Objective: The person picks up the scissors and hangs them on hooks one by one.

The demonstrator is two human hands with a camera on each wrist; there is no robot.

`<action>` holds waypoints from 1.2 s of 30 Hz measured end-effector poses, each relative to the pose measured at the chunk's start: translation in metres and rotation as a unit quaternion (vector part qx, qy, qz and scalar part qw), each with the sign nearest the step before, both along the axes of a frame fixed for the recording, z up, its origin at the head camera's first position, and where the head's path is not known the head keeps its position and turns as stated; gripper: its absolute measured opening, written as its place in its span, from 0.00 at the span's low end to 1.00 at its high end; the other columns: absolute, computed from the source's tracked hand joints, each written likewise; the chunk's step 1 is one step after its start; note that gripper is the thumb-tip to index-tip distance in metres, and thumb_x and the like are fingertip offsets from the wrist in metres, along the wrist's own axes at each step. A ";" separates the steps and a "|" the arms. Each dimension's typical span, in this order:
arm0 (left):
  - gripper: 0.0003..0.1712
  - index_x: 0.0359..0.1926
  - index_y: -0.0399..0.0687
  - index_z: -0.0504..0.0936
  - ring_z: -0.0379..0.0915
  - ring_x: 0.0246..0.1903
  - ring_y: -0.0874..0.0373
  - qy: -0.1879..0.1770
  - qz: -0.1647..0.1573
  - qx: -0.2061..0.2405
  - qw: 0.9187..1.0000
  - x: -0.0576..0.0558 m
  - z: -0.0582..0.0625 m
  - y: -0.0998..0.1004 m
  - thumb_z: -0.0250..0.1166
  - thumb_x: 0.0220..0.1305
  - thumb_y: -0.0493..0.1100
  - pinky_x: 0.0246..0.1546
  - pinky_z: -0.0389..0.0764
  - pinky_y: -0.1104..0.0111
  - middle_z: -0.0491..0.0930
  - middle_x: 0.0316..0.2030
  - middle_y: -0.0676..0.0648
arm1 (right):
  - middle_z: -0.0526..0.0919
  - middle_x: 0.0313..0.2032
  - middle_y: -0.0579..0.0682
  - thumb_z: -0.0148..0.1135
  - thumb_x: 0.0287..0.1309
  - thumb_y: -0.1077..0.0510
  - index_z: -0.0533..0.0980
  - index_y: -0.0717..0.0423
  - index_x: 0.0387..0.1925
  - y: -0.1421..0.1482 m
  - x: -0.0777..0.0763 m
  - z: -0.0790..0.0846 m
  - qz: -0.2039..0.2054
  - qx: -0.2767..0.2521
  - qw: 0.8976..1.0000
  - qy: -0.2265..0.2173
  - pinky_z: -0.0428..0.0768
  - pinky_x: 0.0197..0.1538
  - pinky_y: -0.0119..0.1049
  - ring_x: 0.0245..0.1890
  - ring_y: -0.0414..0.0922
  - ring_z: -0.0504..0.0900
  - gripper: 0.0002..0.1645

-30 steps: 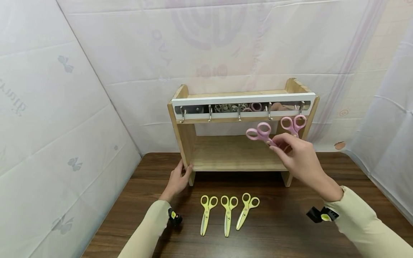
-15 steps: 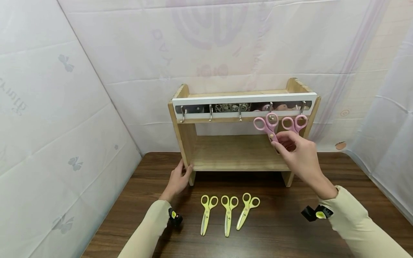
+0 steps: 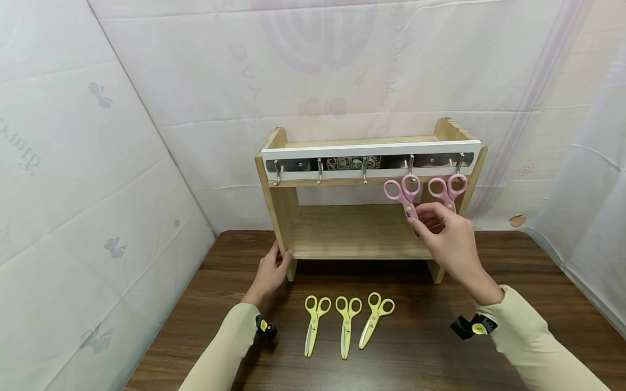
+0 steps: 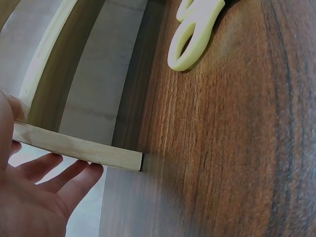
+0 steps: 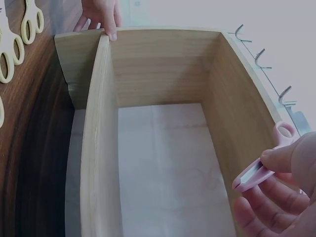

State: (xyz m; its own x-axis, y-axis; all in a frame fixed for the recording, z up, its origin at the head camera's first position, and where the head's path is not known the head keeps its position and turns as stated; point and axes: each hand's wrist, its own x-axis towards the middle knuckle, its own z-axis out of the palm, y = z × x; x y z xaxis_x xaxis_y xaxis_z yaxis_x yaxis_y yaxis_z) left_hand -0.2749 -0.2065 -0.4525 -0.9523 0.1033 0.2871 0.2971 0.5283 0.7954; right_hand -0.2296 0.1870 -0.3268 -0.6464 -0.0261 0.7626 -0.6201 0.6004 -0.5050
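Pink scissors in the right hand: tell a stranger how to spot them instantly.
Find the shelf, then its fourth hook from the left. By it, the right hand holds pink scissors, rings up. They are left of the other pink pair; the yellow scissors lie on the table.

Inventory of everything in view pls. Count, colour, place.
held pink scissors: 1, pink, in right hand at fourth hook from left; can't tell if hooked
hanging pink scissors: 1, pink, at rightmost hook
yellow scissors: 3, yellow, on table in front of shelf
wooden shelf: 1, pale wood, standing on table
rail: 1, white with reflective metal strip, across shelf's upper front
hooks: 5, silver, along rail
table: 1, dark brown, under shelf
cloth: white, faintly printed, behind and beside table
wrist cameras: 2, black, one per wrist
sleeves: 2, pale yellow, both arms
left hand: 1, gripping shelf's left panel
right hand: 1, pinching scissors
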 end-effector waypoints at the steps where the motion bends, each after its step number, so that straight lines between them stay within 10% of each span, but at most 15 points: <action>1: 0.33 0.79 0.44 0.58 0.75 0.62 0.36 0.000 0.000 0.000 1.000 0.000 0.000 0.000 0.52 0.82 0.51 0.54 0.82 0.46 0.74 0.65 0.31 | 0.88 0.30 0.49 0.75 0.59 0.64 0.85 0.58 0.39 0.000 0.000 0.000 0.001 -0.001 1.000 -0.001 0.75 0.33 0.15 0.27 0.32 0.80 0.08; 36: 0.34 0.79 0.45 0.58 0.75 0.62 0.36 -0.005 0.002 0.000 1.000 -0.001 -0.001 -0.001 0.52 0.82 0.53 0.55 0.82 0.47 0.74 0.65 0.30 | 0.87 0.33 0.51 0.73 0.61 0.63 0.83 0.60 0.45 -0.005 -0.009 -0.012 0.003 0.000 1.000 -0.029 0.79 0.34 0.19 0.31 0.35 0.82 0.11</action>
